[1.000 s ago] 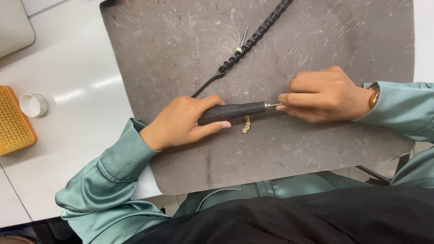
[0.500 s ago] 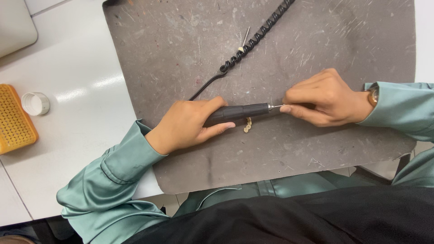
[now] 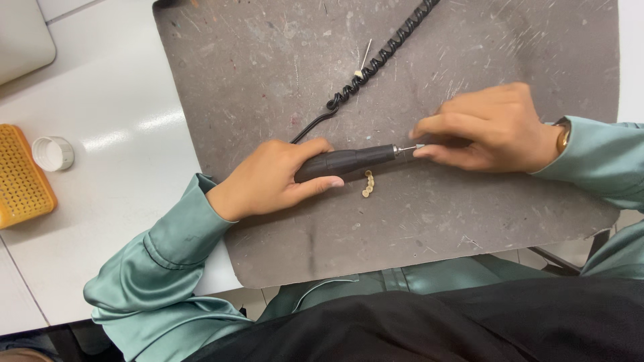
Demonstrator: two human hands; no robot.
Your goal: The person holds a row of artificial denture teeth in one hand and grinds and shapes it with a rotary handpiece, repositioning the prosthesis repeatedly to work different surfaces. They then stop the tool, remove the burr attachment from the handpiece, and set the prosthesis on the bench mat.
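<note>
Left-hand grip (image 3: 272,181) around black rotary handpiece (image 3: 349,161), right fingertips (image 3: 424,152) seemingly at its tip.

The handpiece (image 3: 345,161) is matte black, ending in a silvery metal tip (image 3: 408,148). Its coiled cord (image 3: 382,57) is black too. The mat (image 3: 429,221) beneath is dark grey, flecked all over with pale scratches and specks. A small stack of beads (image 3: 367,184) on it is golden. The worktop (image 3: 121,181) is glossy white. At its left edge sits an orange-yellow tray (image 3: 20,177) with a fine grid pattern, beside a white cap (image 3: 54,153). The sleeves (image 3: 157,268) are shiny sage green; a gold watch (image 3: 562,136) shows on one wrist.
</note>
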